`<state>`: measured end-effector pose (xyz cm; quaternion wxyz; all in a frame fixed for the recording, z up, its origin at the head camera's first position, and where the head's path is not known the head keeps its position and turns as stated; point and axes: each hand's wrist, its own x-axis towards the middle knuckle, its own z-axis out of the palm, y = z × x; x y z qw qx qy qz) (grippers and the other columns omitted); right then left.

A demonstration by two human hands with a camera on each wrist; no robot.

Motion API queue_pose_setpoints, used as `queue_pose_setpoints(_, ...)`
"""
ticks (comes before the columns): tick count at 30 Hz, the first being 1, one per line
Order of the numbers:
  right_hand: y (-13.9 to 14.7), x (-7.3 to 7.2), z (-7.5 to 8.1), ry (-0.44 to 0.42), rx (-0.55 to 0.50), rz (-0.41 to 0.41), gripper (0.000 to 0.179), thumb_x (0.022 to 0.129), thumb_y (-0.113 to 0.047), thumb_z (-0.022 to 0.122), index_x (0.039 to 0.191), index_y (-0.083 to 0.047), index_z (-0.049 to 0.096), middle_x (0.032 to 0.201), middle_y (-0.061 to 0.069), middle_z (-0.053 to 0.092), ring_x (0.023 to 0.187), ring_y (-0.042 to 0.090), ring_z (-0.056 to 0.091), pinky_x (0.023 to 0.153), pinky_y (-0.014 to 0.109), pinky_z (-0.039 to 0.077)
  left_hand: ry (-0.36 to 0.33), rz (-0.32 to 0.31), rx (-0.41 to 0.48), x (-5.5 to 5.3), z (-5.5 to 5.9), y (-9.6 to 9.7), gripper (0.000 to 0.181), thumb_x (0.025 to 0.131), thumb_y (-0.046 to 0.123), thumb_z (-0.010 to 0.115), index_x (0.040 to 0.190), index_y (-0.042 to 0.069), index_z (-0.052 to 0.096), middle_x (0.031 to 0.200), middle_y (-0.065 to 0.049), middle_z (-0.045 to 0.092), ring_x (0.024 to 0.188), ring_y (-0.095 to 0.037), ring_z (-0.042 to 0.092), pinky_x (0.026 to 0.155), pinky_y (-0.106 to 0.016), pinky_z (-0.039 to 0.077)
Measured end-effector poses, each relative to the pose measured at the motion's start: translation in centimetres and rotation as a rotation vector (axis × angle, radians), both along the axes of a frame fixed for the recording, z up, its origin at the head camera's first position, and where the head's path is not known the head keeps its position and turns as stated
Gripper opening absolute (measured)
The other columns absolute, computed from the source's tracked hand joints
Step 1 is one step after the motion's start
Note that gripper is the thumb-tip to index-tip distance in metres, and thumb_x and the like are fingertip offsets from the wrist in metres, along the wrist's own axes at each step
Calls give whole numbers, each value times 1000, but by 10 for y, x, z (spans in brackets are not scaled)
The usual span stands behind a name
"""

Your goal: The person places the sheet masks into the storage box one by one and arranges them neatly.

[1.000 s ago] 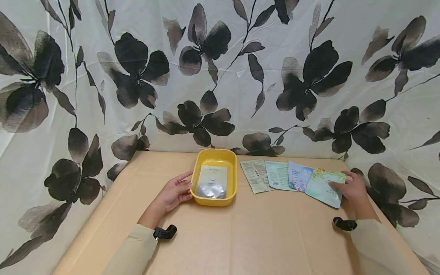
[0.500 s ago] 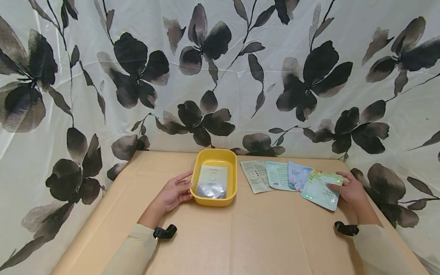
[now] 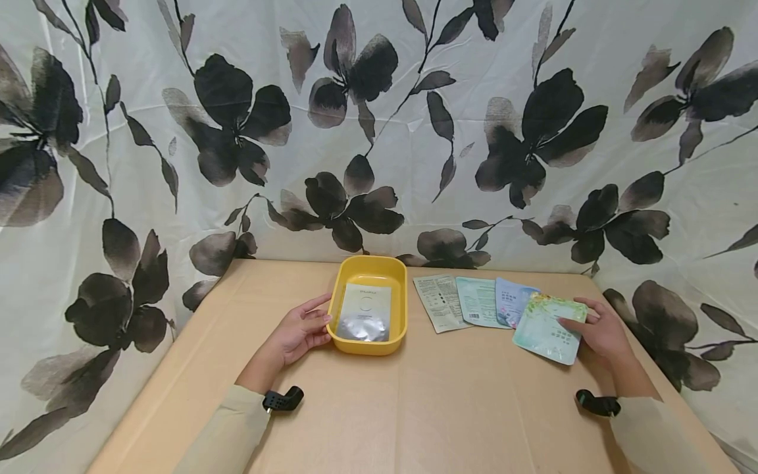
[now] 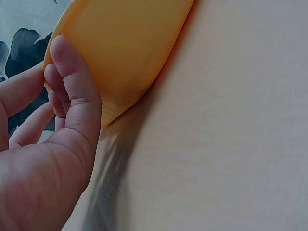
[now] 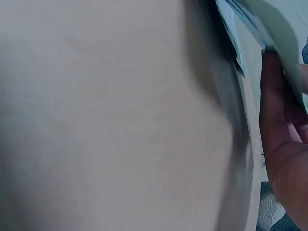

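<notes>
My left hand [image 3: 299, 332] holds the left side of a yellow plastic tray [image 3: 367, 349], thumb at the rim and fingers [image 4: 77, 91] against the outer wall. Inside the tray lies a silver-white sheet mask packet [image 3: 365, 309]. On the right, my right hand [image 3: 604, 329] pinches a green-and-aqua sheet mask packet [image 3: 547, 329] by its right edge, thumb on top and fingers [image 5: 273, 96] below. That packet is lifted at a tilt and overlaps a blue-purple packet [image 3: 514, 299] in the head view.
Beside the blue-purple packet lie a pale aqua packet [image 3: 482, 303] and a grey-green packet [image 3: 439, 303], fanned in a row at the back. A floral curtain [image 3: 426, 131] hangs behind the tan table [image 3: 444, 408]. Both wrists wear black bands.
My right hand has lifted the green-and-aqua packet's edge and drawn it slightly left and toward me. The left hand and tray stay in place.
</notes>
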<state>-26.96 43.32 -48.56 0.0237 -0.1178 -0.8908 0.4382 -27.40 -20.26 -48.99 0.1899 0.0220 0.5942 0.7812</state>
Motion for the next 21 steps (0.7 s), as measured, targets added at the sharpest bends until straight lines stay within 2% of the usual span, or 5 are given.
queue_pose_setpoints(7,-9,8,3,5,-79,8,92,94,-38,75,160,-1,22,151,33,41,83,-19,52,71,12,52,-7,2,8,0,0,0,69,101,1,60,161,16,33,117,-6,62,77,-10,65,72,-26,61)
queue_pose_setpoints(14,-20,16,5,18,-152,-8,89,92,-38,76,160,-8,26,149,28,49,83,-7,62,71,21,59,-11,3,-2,1,1,0,69,100,3,62,161,17,32,119,-7,61,78,-10,65,74,-26,62)
queue_pose_setpoints(16,-23,17,5,28,-196,-6,88,91,-36,78,159,-10,28,138,14,65,84,-4,64,71,23,60,-13,4,-7,1,1,0,69,100,3,62,161,17,33,120,-8,60,78,-11,65,74,-26,62)
queue_pose_setpoints(18,-27,20,6,37,-266,3,87,89,-32,80,158,-13,31,120,-8,73,84,-2,66,71,25,61,-19,11,-9,1,2,0,69,100,3,63,161,18,33,120,-9,60,78,-11,66,74,-27,62)
queue_pose_setpoints(21,-34,24,8,45,-384,28,85,88,-25,82,156,-14,33,100,-31,67,83,0,68,69,25,61,-17,8,-12,2,2,0,70,100,3,62,162,17,32,121,-10,59,79,-11,66,74,-27,62)
